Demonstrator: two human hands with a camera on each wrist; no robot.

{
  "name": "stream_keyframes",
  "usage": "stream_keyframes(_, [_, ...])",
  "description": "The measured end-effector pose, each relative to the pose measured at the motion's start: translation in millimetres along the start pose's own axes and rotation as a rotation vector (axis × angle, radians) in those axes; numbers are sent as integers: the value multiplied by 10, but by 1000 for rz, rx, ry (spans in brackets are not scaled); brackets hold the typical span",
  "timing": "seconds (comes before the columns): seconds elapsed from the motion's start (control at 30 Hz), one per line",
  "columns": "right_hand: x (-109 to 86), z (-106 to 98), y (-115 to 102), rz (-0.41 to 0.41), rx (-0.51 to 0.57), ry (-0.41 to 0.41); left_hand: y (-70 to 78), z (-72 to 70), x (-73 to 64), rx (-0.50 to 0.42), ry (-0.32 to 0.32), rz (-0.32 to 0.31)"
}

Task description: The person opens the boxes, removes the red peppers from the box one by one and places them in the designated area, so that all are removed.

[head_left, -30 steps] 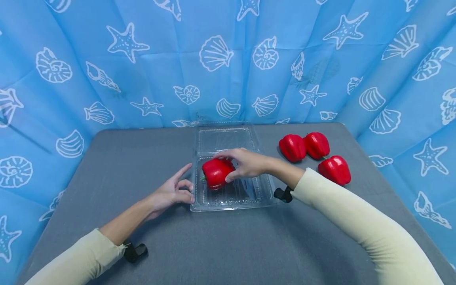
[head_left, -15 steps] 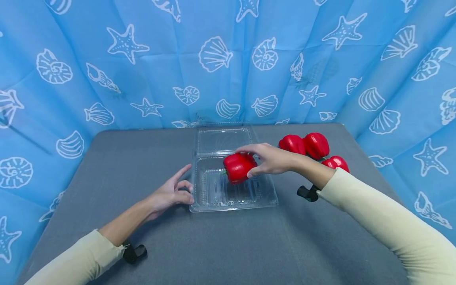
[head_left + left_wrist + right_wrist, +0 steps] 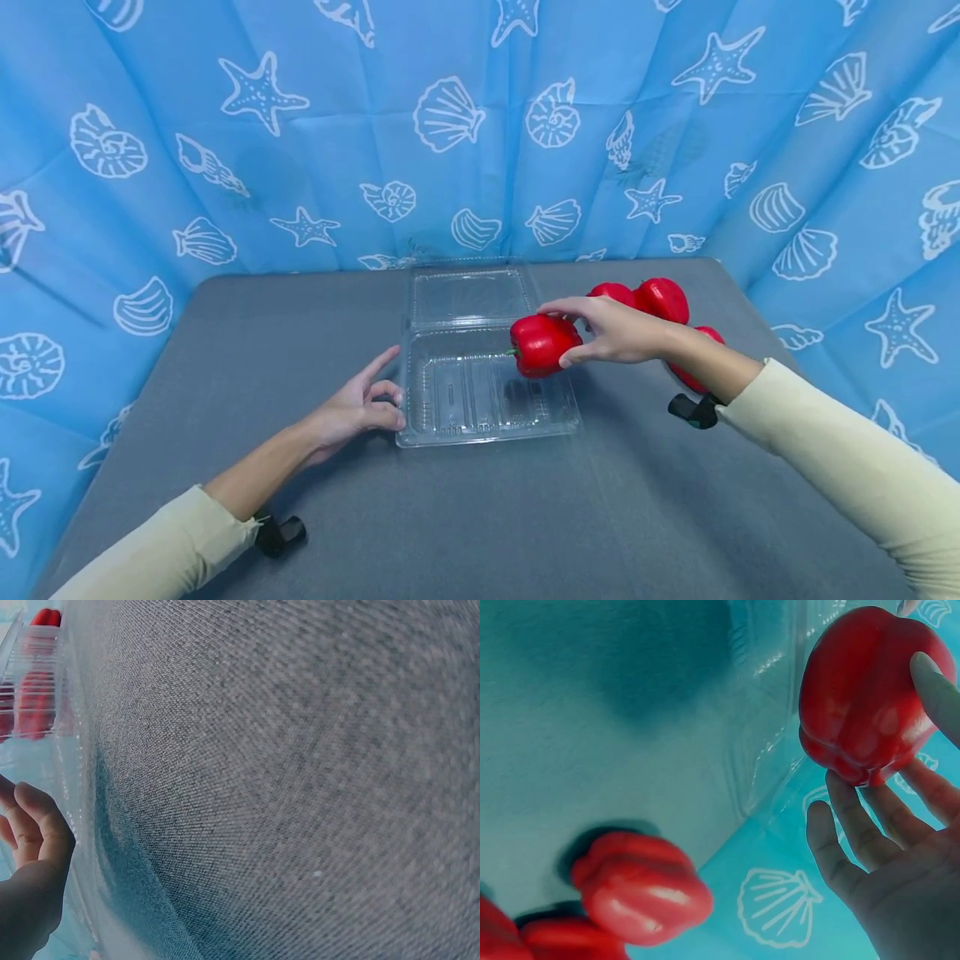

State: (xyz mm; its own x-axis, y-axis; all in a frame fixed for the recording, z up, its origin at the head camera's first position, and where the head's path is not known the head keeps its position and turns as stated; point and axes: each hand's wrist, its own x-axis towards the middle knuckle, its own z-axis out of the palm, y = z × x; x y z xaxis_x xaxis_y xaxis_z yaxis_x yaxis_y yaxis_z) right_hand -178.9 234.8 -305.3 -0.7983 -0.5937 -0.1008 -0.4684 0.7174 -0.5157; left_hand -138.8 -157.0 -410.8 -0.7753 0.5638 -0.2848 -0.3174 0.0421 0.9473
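My right hand (image 3: pixel 618 329) grips a red bell pepper (image 3: pixel 542 346) between thumb and fingers, its green stem pointing left. The pepper is over the right side of a clear plastic clamshell container (image 3: pixel 465 433), whose lid (image 3: pixel 468 296) lies back behind the base. In the right wrist view, the thumb presses one side of the pepper (image 3: pixel 862 690) while fingertips meet its bottom end. My left hand (image 3: pixel 356 408) is at the container's left edge, thumb and fingertips against the side and index finger stretched out. In the left wrist view, relaxed fingers (image 3: pixel 45 825) show beside the clear wall.
Three more red bell peppers lie on the right of the grey table (image 3: pixel 480 517): a back pepper (image 3: pixel 662 298), one beside it (image 3: pixel 611 292), partly behind the right hand, and one partly behind the forearm (image 3: pixel 686 379). A blue shell-print curtain (image 3: pixel 337 108) hangs behind.
My right hand has carried the bell pepper rightward and slightly back, from the container's left part to over its right side. The left hand has stayed at the container's edge.
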Motion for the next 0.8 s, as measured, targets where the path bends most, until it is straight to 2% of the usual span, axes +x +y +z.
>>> stream_keyframes(0.57, [-400,-254,185,54,8,91,4,27,0,-5,9,7])
stream_keyframes(0.8, [-590,-229,301,112,28,138,10,29,9,2,8,4])
